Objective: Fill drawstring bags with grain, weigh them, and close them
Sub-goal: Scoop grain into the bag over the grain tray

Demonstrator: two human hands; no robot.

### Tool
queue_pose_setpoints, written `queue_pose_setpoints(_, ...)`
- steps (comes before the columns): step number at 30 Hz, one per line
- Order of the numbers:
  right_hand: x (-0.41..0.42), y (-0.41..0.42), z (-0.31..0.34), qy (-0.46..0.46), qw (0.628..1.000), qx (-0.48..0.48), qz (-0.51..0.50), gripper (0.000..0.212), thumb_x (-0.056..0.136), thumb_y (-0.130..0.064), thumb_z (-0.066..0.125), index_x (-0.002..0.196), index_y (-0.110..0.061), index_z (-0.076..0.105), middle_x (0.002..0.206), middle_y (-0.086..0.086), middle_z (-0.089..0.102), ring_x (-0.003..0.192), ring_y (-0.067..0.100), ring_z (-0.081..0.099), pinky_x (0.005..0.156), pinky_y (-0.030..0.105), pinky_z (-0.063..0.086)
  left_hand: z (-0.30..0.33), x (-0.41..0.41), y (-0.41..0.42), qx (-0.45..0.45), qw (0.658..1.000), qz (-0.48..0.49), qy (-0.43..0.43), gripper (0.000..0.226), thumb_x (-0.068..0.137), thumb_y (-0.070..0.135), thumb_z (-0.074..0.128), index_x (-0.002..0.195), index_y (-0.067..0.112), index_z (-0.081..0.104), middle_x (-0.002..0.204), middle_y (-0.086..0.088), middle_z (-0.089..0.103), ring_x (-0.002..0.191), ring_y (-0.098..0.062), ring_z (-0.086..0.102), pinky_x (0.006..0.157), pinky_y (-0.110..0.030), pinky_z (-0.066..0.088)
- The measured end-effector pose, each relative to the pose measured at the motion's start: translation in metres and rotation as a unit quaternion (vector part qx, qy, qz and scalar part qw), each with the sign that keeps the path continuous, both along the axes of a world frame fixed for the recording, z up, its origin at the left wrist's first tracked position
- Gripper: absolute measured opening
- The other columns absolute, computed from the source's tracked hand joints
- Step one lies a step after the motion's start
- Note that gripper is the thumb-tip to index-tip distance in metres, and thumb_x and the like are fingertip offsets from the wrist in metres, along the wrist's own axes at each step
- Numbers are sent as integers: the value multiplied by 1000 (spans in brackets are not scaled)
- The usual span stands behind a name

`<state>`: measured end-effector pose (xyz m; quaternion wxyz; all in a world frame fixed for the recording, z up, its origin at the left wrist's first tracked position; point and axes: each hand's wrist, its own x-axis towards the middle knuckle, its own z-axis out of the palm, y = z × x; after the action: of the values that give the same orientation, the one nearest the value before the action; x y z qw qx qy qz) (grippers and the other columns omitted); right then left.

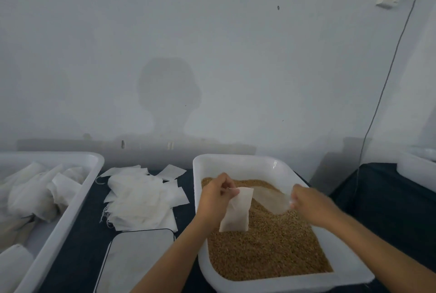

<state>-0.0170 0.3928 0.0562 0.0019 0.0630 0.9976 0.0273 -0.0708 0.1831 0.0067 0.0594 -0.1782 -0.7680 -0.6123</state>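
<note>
A white tub (pixel 238 162) holds brown grain (pixel 271 245). Above the grain my left hand (pixel 215 198) pinches the top edge of an empty white drawstring bag (pixel 236 214), which hangs down flat. To the right, my right hand (pixel 306 203) grips a translucent scoop (pixel 271 198) whose blade points toward the bag's mouth. Whether the scoop holds grain I cannot tell. Left of the tub lies a heap of empty white bags (pixel 141 198) on the dark table.
A flat white scale (pixel 139 259) sits in front of the bag heap. A large white tray (pixel 59 217) at the left holds filled, closed bags (pixel 35 198). Another white container (pixel 417 170) stands at the far right. A cable (pixel 387 75) hangs down the wall.
</note>
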Motion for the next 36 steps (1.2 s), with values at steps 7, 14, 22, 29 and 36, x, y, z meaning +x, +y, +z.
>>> queue_pose_setpoints(7,-11,6,-32,4,1000,-26,4,11,94,-19,52,89,-28,54,94,-8,60,72,1,52,52,13,30,-2,-3,-2,57,996,51,-37,17,91,9,57,76,15,51,87,-8,55,69,-11,47,59,-12,39)
queue_pose_setpoints(14,-23,-17,-46,9,997,-52,50,17,90,-10,56,101,-21,63,99,-4,61,88,12,59,76,25,49,-4,-6,0,73,995,58,-37,18,91,7,56,74,12,50,76,-3,50,67,-9,42,58,-11,36)
queue_pose_setpoints(22,-10,2,-35,-32,981,-189,44,9,89,-16,63,88,-23,59,99,-6,61,93,11,59,84,24,49,-7,-9,0,76,994,77,-21,18,93,9,54,76,14,49,72,-2,45,62,-9,37,53,-9,35)
queue_pose_setpoints(29,11,14,0,-18,971,-240,7,7,87,-17,64,81,-19,62,85,-5,65,73,6,59,64,15,45,-6,-9,0,114,989,81,-39,21,94,12,53,75,20,48,77,0,44,67,-9,37,57,-14,33)
queue_pose_setpoints(36,18,15,32,46,967,-250,14,5,88,-16,64,84,-18,66,86,-1,66,83,16,63,77,31,47,-6,-7,1,16,1000,15,4,26,88,10,62,68,22,52,67,9,51,63,-2,46,58,-5,37)
